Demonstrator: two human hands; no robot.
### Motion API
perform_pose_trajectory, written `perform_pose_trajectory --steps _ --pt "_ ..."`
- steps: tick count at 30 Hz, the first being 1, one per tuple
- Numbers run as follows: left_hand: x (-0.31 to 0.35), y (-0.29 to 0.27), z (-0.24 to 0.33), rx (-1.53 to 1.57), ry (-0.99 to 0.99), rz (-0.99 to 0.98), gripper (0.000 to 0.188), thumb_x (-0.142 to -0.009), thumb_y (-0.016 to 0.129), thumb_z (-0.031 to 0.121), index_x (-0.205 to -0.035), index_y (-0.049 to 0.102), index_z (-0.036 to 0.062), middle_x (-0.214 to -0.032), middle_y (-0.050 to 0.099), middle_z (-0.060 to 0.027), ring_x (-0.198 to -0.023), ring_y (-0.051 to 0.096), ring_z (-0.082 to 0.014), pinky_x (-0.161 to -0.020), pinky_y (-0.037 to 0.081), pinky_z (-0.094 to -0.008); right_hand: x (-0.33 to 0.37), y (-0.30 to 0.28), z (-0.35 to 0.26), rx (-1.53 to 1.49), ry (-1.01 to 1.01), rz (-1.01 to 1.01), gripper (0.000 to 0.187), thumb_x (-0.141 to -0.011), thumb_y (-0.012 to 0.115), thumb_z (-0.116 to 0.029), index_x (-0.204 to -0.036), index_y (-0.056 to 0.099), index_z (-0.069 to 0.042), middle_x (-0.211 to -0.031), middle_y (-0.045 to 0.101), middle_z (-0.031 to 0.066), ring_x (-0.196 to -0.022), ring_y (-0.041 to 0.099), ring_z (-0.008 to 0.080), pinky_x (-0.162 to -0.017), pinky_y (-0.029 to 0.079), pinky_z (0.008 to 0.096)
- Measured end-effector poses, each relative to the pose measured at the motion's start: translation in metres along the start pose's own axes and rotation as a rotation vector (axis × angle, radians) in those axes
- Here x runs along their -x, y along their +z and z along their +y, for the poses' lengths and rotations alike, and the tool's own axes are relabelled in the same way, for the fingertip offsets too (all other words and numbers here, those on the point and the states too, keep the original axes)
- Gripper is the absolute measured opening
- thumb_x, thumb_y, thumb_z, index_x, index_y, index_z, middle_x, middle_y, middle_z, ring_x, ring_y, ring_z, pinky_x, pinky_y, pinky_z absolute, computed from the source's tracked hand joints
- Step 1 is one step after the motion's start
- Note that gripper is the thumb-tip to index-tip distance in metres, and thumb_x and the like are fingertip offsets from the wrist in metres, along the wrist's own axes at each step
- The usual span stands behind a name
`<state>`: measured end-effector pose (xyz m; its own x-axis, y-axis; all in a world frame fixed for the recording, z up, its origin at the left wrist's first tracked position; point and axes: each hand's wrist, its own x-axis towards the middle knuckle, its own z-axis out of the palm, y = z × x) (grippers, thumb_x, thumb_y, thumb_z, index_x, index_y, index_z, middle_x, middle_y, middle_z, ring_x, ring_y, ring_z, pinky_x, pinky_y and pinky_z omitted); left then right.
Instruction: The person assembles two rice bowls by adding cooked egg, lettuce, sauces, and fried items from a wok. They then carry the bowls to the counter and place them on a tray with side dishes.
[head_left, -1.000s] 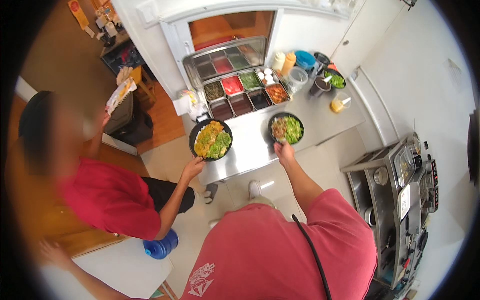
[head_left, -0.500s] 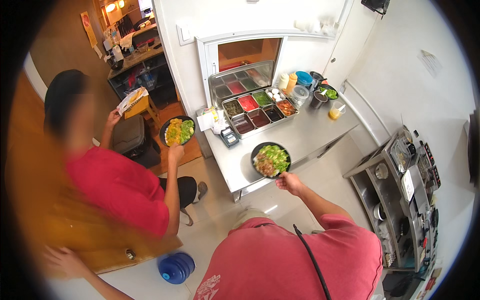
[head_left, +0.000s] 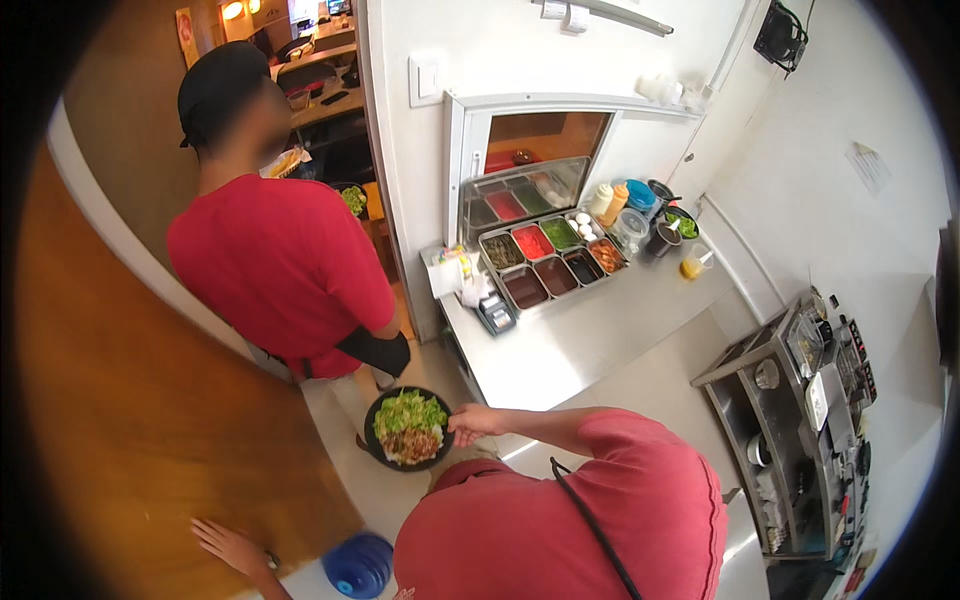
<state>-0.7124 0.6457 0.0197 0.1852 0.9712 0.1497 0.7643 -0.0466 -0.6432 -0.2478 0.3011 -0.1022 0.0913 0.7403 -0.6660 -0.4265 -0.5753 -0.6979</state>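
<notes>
My right hand (head_left: 472, 424) grips the rim of a black bowl (head_left: 408, 430) filled with green lettuce and brown and orange toppings, holding it level over the floor, left of the steel counter (head_left: 590, 345). My left hand (head_left: 230, 546) lies spread and holding nothing on the edge of the wooden door (head_left: 150, 430) at the lower left. A co-worker in a red shirt (head_left: 280, 265) and black cap stands just beyond the bowl with their back to me. A second bowl of greens (head_left: 352, 198) shows partly past their shoulder.
A row of steel ingredient pans (head_left: 545, 262) sits at the back of the counter, with sauce bottles (head_left: 610, 203) and tubs beside them. A metal equipment rack (head_left: 800, 400) stands on the right. A blue bottle top (head_left: 358, 565) is near my feet. The doorway ahead leads into another room.
The bowl has left the counter and moved left and toward me in my right hand. The co-worker has turned away with the other bowl and stepped into the doorway.
</notes>
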Motion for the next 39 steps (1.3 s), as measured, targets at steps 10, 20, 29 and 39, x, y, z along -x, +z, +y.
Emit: perform_pose_trajectory --steps 10,20,29,39 --pt "-0.07 0.108 0.214 0.334 0.46 -0.4 0.056 -0.098 0.049 0.038 -0.138 0.055 0.0004 -0.148 0.045 -0.0213 -0.14 0.037 -0.0299 -0.115 0.032 -0.0424 -0.134 -0.009 -0.131 0.249 -0.118 0.036 0.036 -0.09 0.055 -0.024 -0.099 0.064 0.009 -0.083 0.072 0.0165 -0.074 0.072 0.0246 -0.069 0.058 0.0357" --pt "-0.234 0.077 0.344 0.961 0.648 -0.709 0.048 -0.096 0.054 0.032 -0.131 0.059 -0.0006 -0.134 0.055 -0.0212 -0.124 0.049 -0.0313 -0.104 0.041 -0.0416 -0.204 -0.021 -0.216 -0.031 -0.05 0.194 0.041 -0.096 0.053 -0.031 -0.112 0.062 0.006 -0.091 0.072 0.017 -0.076 0.07 0.0225 -0.07 0.058 0.035" --pt "-0.303 0.12 0.387 1.057 0.622 -0.903 0.042 -0.094 0.059 0.026 -0.125 0.062 -0.0015 -0.122 0.064 -0.021 -0.109 0.061 -0.0325 -0.093 0.049 -0.0409 -0.295 -0.04 -0.322 -0.258 0.001 0.347 0.031 -0.096 0.052 -0.022 -0.099 0.066 0.005 -0.089 0.071 0.0167 -0.074 0.067 0.0235 -0.069 0.055 0.0358" --pt "-0.467 0.052 0.416 1.1 0.523 -0.849 0.042 -0.091 0.063 0.029 -0.122 0.065 -0.0003 -0.119 0.068 -0.024 -0.107 0.067 -0.0376 -0.09 0.054 -0.0425 -0.396 -0.074 -0.442 -0.223 0.006 0.417 0.03 -0.097 0.051 -0.023 -0.102 0.062 0.005 -0.092 0.071 0.0172 -0.079 0.068 0.0249 -0.07 0.055 0.0362"
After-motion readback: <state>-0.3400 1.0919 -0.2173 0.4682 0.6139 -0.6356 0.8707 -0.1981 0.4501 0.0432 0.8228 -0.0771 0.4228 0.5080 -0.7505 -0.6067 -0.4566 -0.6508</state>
